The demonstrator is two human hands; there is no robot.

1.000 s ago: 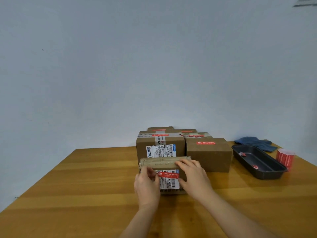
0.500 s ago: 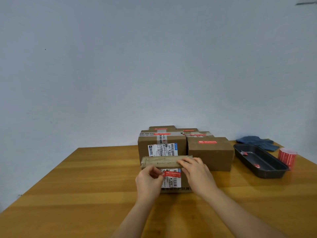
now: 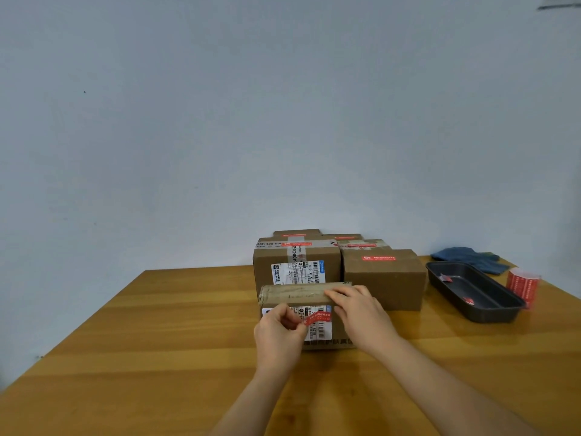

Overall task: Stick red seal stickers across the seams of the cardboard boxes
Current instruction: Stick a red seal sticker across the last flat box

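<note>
A small flat cardboard box (image 3: pixel 298 294) with a white barcode label lies nearest me on the wooden table (image 3: pixel 157 325). My left hand (image 3: pixel 278 336) pinches one end of a red seal sticker (image 3: pixel 318 318), which stretches rightward over the box's front face. My right hand (image 3: pixel 361 316) rests on the box's right end, fingers lying over its top edge. Behind stand several taller cardboard boxes (image 3: pixel 383 278), each with a red sticker on top.
A black tray (image 3: pixel 490 306) holding bits of red sticker sits at the right. A roll of red stickers (image 3: pixel 523 283) stands beyond it, and a blue cloth (image 3: pixel 465 256) lies near the wall. The table's left half shows bare wood.
The sticker's left end has lifted away from the box face in my left hand's pinch, and it now hangs slanted. My right hand stays on the box's right end.
</note>
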